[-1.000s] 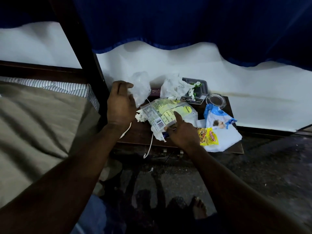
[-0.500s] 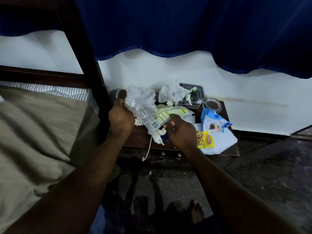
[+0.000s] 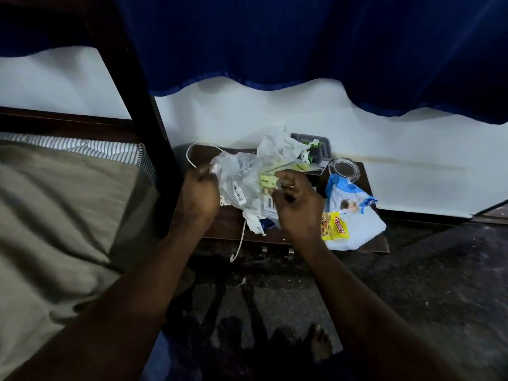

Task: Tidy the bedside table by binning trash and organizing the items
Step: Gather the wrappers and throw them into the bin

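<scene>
A dark blue curtain fills the top of the frame, its wavy hem hanging over a white wall. A bed with an olive-brown sheet takes the whole left side. Its edge runs close against a dark wooden bedpost that slants from the upper left down to the middle. The dark mottled floor spreads across the lower right, the widest room to move in, and a bare foot shows at bottom centre.

In the middle of the frame a dark wooden tabletop sits tight between bedpost and wall, with bare wood showing at its front right corner.

Both hands are over its left half. The left hand has its grip closed round a crumpled clear plastic bag. The right hand has a narrow grip pinching a yellow-and-white printed wrapper that touches the bag.

On the right a white sheet reaches the front edge. A blue-and-white pouch and a yellow snack sachet lie on it.

Along the back edge stand a crumpled white plastic bag, a grey plastic tray behind it, and a round clear glass dish just to the right.

A thin white cord dangles over the front edge.
</scene>
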